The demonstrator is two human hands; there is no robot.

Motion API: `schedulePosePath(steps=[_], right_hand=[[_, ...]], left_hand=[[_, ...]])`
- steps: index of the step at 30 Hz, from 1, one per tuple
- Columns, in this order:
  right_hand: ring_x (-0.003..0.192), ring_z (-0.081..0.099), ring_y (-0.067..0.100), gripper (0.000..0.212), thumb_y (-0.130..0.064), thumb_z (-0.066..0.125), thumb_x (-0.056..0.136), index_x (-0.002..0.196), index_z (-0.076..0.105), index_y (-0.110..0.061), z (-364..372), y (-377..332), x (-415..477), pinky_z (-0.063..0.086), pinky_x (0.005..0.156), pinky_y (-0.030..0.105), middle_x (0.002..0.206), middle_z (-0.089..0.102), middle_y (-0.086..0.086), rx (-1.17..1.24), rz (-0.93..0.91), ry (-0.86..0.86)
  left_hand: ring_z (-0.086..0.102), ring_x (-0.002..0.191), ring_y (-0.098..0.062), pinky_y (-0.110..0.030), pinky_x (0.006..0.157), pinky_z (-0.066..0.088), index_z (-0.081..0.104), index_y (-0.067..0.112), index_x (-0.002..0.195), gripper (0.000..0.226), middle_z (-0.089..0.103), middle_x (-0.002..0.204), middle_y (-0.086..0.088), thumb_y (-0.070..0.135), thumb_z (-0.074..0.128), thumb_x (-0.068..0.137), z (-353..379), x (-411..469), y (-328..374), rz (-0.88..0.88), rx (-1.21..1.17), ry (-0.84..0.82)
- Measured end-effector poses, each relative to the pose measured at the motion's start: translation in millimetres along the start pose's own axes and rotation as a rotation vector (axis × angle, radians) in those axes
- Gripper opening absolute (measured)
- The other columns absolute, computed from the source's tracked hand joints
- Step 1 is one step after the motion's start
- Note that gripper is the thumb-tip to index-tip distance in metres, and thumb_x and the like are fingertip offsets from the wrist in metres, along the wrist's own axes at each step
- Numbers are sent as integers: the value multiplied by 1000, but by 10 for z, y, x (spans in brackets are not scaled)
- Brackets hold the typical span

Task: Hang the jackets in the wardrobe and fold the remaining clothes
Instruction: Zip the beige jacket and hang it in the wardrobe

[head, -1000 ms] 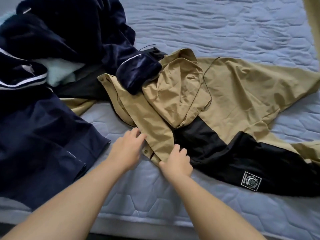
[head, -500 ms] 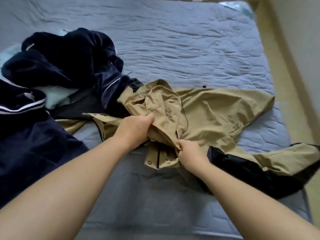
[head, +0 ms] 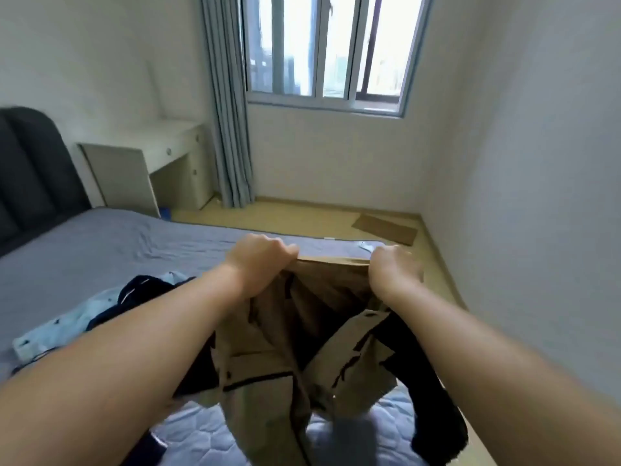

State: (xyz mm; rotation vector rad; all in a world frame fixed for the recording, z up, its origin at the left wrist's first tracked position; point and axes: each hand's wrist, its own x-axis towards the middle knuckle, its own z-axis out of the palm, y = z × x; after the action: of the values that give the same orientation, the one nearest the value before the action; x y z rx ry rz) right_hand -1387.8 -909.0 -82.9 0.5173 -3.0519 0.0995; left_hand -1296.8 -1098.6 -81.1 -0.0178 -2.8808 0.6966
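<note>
The jacket, tan with black panels, hangs above the near part of the bed. Its long axis runs up and down, with the top edge stretched level between the two hands and the hem pointing down at the bed. Its open front, with dark snaps along the plackets, faces the person, and a black sleeve hangs on its right side. The blur hides whether the hem touches the bed. The left hand grips the top edge at one end, fingers curled tight into a fist. The right hand grips the other end the same way, with its fingertips hidden behind the cloth. On the bed, left of the jacket, lie a navy garment and a pale blue one.
</note>
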Motion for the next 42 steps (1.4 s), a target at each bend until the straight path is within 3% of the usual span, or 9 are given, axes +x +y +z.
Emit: schedulePosePath(steps=[6, 11, 14, 18, 23, 28, 32, 39, 42], right_hand=[[106, 60, 32, 28, -2, 44, 89, 109, 63, -8, -2469, 199, -314, 44, 79, 32, 114, 63, 12, -83, -121, 418], [96, 58, 29, 29, -4, 43, 92, 118, 56, -8, -3596, 359, -607, 45, 77, 34, 107, 59, 13, -96, -170, 620], [90, 57, 27, 30, -7, 41, 96, 123, 52, -9, -3742, 471, -811, 41, 71, 31, 104, 59, 11, -175, -196, 661], [79, 56, 26, 22, -4, 40, 92, 99, 62, -8, -4040, 571, -944, 38, 68, 29, 86, 57, 5, -102, -68, 806], [84, 57, 25, 26, -15, 42, 94, 107, 64, -12, -3582, 647, -1046, 41, 71, 30, 108, 63, 8, -158, -120, 482], [82, 58, 27, 29, -15, 34, 98, 102, 62, -9, -3783, 625, -1013, 40, 69, 31, 100, 64, 13, 60, -158, 812], [78, 53, 24, 26, -11, 40, 93, 103, 63, -11, -3410, 679, -1080, 39, 68, 30, 102, 65, 10, -66, -67, 564], [105, 60, 31, 32, -9, 41, 97, 122, 60, -5, -3076, 541, -1329, 46, 83, 33, 119, 63, 13, 575, -25, 549], [95, 60, 29, 30, -6, 39, 97, 117, 62, -1, -3114, 550, -1576, 48, 81, 33, 111, 65, 16, 1003, -75, 528]], left_hand=[[64, 92, -27, -31, 68, 44, 63, 14, 95, 21, 64, 100, -5, 6, 45, 90, -2258, -66, -875, -425, 67, 233], [58, 94, -31, -34, 74, 43, 59, 9, 95, 15, 60, 100, -13, 5, 48, 86, -3097, -435, -1425, -889, -430, 273], [53, 79, -27, -32, 69, 42, 59, 7, 90, 17, 57, 87, -10, 4, 43, 88, -3248, -713, -1471, -816, -255, 367], [57, 77, -27, -31, 65, 37, 64, 9, 92, 24, 62, 87, -11, 12, 41, 93, -3564, -849, -1731, -792, -138, 585], [58, 88, -30, -30, 72, 38, 58, 13, 86, 15, 63, 104, -13, 17, 44, 92, -3240, -920, -1506, -736, -344, 269], [58, 85, -33, -36, 72, 41, 63, 6, 93, 27, 62, 95, -16, 20, 40, 96, -3343, -878, -1713, -830, -501, 662], [59, 85, -29, -30, 70, 42, 62, 13, 87, 18, 65, 95, -10, 17, 45, 89, -2928, -939, -1502, -662, -456, 243], [50, 78, -28, -29, 69, 38, 53, 2, 77, 18, 52, 71, -14, 0, 41, 90, -2800, -1097, -1371, -784, -1183, 436], [51, 56, -23, -25, 50, 41, 52, 5, 75, 25, 51, 62, -11, 1, 36, 93, -2882, -1228, -1204, -758, -1716, 486]])
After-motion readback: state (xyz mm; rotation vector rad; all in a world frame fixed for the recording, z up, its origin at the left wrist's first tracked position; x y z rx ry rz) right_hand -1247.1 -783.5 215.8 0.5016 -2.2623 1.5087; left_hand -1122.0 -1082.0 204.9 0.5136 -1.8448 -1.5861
